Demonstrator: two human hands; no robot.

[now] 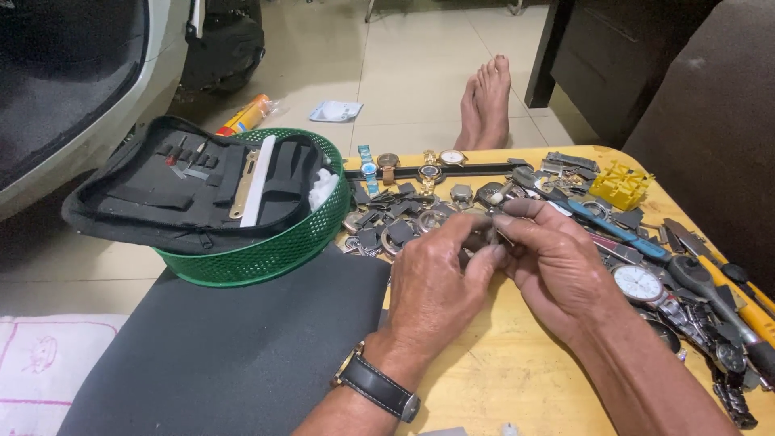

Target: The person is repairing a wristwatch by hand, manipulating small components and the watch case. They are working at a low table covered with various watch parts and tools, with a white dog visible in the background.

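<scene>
Both hands meet at the centre of the frame, above the yellow bench [500, 355]. The left hand [436, 282] is curled, thumb and fingers drawn together on a small metal part [483, 234]. The right hand [557, 262] closes on the same part from the other side, index finger stretched across the top. The fingertips of both hands touch. The part is mostly hidden by the fingers; only a grey, shiny edge shows, and its kind cannot be told. It is held just above the pile of parts, not resting on the bench.

The left wrist carries a wristwatch [375, 386] with a dark strap, at lower centre.

Behind the hands, at centre frame, lies a pile of watch parts [387, 226]: dark and silver cases and strap pieces. Above it a row of watches [420, 165] lies along a black bar. A white-dial watch [638, 282] lies just right of the right hand. A blue-handled tool [609, 226] and a yellow block [620, 184] sit at upper right. A hammer [726, 295] with a yellow handle lies at the right edge.

At left centre a green basket [274, 250] holds an open black tool case [186, 182]. A grey mat [234, 347] covers the lower left. Two bare feet [487, 101] rest on the tiled floor [404, 73] at top centre.
</scene>
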